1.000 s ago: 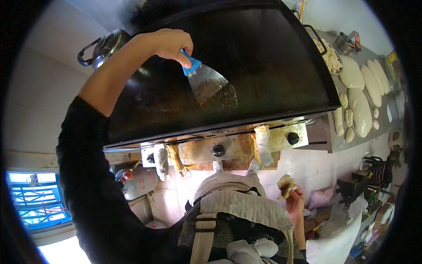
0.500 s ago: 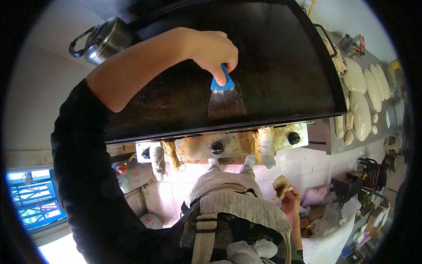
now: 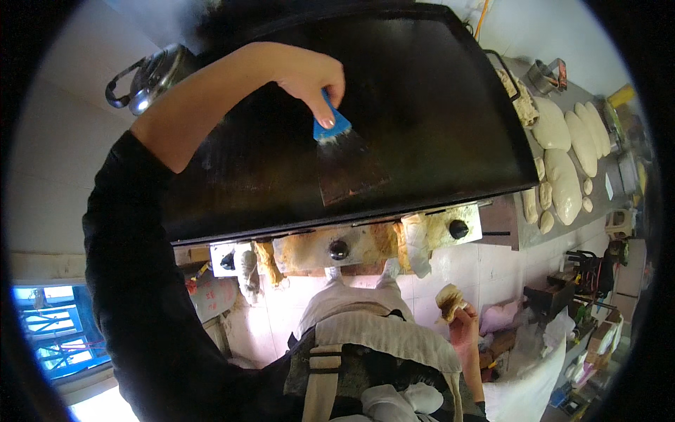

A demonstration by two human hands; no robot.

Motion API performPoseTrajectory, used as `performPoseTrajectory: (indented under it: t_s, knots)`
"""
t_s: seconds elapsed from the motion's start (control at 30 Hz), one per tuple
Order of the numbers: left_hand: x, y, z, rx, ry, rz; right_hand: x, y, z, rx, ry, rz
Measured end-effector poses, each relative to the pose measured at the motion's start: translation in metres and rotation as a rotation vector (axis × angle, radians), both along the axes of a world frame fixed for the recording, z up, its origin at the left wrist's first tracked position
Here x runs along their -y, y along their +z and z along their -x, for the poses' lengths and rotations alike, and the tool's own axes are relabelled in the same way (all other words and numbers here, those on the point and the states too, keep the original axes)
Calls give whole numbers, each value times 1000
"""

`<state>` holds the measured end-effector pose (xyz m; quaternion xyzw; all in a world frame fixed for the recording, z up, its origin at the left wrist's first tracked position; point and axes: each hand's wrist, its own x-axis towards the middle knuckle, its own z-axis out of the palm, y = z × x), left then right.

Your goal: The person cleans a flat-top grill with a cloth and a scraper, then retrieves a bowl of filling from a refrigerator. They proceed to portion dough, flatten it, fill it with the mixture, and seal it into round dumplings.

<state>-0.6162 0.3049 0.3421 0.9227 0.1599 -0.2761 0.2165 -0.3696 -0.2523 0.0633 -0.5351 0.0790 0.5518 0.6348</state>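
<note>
Left hand (image 3: pixel 313 77): fingers closed around blue handle of putty-knife-style scraper (image 3: pixel 343 151) | scraper: over black griddle (image 3: pixel 436 105), blade near its front edge, contact unclear | right hand (image 3: pixel 464 327): fingertips pinching crumpled tan piece (image 3: pixel 450 301), material unclear, well apart from griddle | metal kettle (image 3: pixel 160 74): at griddle's left end | dough slabs (image 3: pixel 564 186): on right-hand counter (image 3: pixel 527 228)

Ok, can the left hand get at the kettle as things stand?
Probably not straight away: the left hand has its grip on the blue-handled scraper, though the kettle, off to that hand's left, seems near enough.
</note>
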Motion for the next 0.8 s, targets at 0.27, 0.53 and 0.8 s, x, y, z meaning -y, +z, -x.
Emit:
performPoseTrajectory:
  t_s: [0.27, 0.53, 0.8]
  knots:
    - [-9, -14, -29, 46, -121, -180, 19, -20, -10, -15, -70, 0]
    - [49, -16, -70, -58, -229, -244, 27, -24, -10, 29, -31, -70]
    - [45, -2, -50, 19, -285, -207, 4, 7, -6, -124, -52, -23]
